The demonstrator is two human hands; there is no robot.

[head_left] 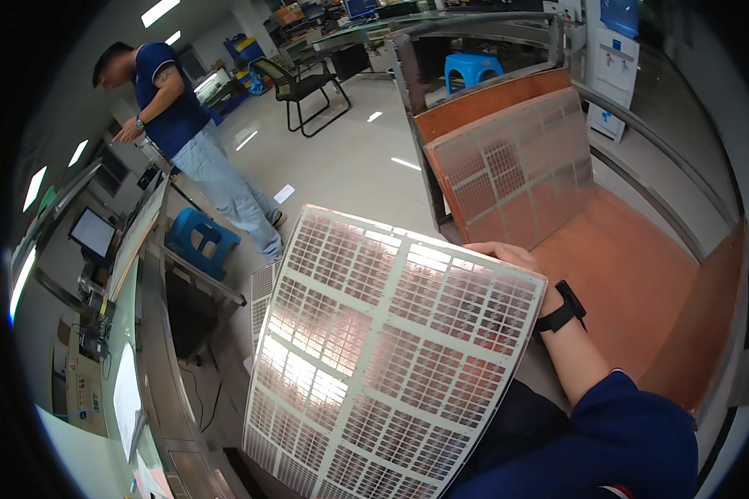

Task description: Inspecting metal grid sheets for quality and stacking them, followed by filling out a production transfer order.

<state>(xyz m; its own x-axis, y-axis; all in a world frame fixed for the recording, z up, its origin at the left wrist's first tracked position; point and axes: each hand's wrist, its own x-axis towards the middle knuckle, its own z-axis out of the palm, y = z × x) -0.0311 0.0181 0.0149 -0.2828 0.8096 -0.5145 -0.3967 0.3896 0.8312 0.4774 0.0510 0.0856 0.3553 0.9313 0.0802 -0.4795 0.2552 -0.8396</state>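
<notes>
A large rectangular circuit board panel (374, 320) fills the middle of the head view, tilted up before me. Its coppery, shiny face carries blocks of fine grid pattern split by pale strips, and light glares off its left half. My right hand (508, 254), with a black band on the wrist, is closed at the panel's upper right corner; part of it is hidden behind the panel. My left hand is not in view. Behind the panel's left edge shows part of another gridded panel (261, 291).
At right stands a metal-framed rack with an orange-brown shelf (616, 249), similar panels (520, 158) leaning on its back board. A glass-topped bench (125, 333) runs along the left. Beyond are a person (171, 100), a blue stool (201, 241), a chair (300, 87) and a water dispenser (614, 75).
</notes>
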